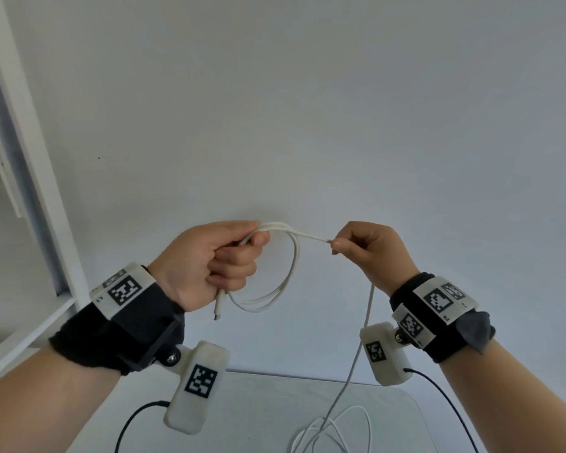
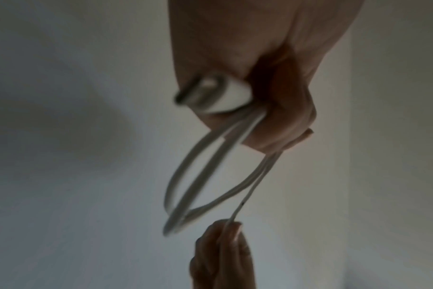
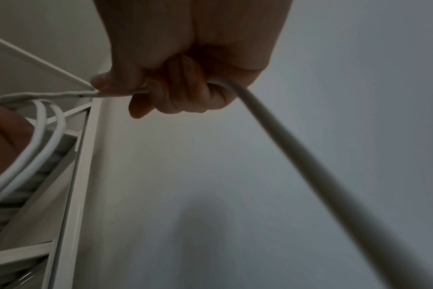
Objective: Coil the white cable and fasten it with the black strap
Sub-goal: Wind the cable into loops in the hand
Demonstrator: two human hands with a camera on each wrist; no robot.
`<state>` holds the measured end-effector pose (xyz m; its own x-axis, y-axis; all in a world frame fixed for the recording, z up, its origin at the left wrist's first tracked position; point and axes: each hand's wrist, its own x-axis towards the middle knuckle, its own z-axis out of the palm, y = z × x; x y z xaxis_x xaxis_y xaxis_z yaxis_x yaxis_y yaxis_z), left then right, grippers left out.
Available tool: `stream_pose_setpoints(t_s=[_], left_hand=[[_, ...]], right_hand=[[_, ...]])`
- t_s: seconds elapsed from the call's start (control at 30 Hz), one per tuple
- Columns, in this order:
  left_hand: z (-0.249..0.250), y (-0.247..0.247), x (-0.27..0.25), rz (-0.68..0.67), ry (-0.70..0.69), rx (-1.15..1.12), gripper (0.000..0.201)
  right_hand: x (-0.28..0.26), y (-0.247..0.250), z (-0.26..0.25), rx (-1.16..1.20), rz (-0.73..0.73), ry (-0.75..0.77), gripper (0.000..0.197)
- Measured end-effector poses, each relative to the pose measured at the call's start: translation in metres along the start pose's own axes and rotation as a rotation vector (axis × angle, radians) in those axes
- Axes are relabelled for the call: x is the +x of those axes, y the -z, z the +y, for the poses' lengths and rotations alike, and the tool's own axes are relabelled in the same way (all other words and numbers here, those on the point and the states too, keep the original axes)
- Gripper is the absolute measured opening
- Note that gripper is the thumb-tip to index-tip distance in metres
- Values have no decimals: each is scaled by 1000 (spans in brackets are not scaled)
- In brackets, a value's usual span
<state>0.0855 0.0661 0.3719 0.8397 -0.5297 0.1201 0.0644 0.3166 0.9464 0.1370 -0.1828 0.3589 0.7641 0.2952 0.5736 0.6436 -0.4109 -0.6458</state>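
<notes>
My left hand (image 1: 223, 259) is raised in front of the wall and grips a few loops of the white cable (image 1: 293, 266). The cable's plug end (image 1: 219, 307) sticks out below that fist; it also shows in the left wrist view as a plug (image 2: 210, 97). My right hand (image 1: 370, 246) pinches the cable a short way to the right of the loops, and the strand between the hands is taut. From the right fist (image 3: 181, 91) the cable (image 3: 297, 156) drops down to loose turns (image 1: 337, 426) on the table. No black strap is visible.
A white table (image 1: 275, 407) lies low in the head view. A white shelf frame (image 1: 30, 178) stands at the left against the plain wall. Thin black camera wires (image 1: 445, 397) hang from both wrist units.
</notes>
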Motion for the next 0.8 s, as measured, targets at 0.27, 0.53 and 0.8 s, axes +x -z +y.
stream_pose_setpoints(t_s=[0.27,0.53,0.8], left_hand=[[21,20,2,-289,-3,-438,35],[45,47,-9,-224,-99,-585,40],[22,34,3,88,-224,-281,29]], right_hand=[[-21,-5,39,109,-13,-129,23],[-57,3,76,86,61,-362,18],[-54,-8,63,0,197,-382,17]])
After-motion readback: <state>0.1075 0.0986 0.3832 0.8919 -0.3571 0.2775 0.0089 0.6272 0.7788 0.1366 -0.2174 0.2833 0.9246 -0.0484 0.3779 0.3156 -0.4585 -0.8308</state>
